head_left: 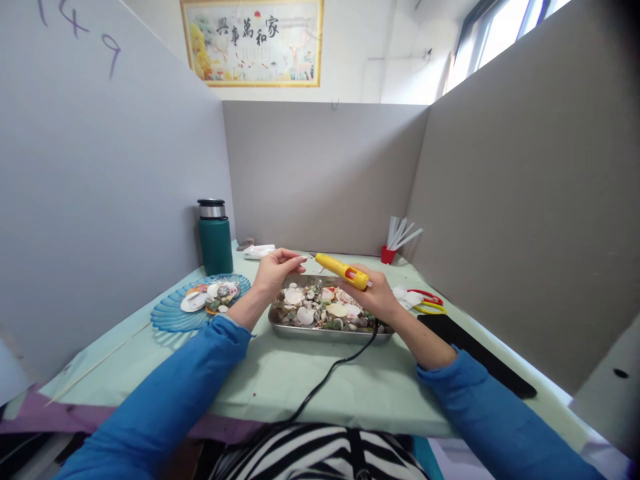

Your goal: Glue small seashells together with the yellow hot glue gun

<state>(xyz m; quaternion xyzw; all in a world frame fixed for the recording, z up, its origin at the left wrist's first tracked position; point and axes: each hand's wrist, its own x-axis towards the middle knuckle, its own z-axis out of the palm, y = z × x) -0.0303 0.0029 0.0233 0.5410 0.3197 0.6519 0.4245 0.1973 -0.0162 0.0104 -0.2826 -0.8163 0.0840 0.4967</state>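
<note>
My right hand (373, 293) is wrapped round a yellow glue gun (336, 268), its nozzle pointing left. A black cord runs from it down to the table's front edge. Close to the nozzle, my left hand (280, 267) pinches a small whitish piece, perhaps a shell, too small to name surely. Both hands are above a metal tray (320, 333) filled with shells and pebbles; a pale yellow shell (337, 310) lies near its middle. On the left, a blue scalloped plate (173, 313) bears a cluster of shells (213, 297).
A green bottle (216, 243) stands behind the plate. Glue sticks (397, 232) rise from a red cup (387, 255) at the back right. Scissors with red and yellow handles (433, 303) and a black flat object (475, 353) lie on the right. Grey partitions (325, 173) enclose the table.
</note>
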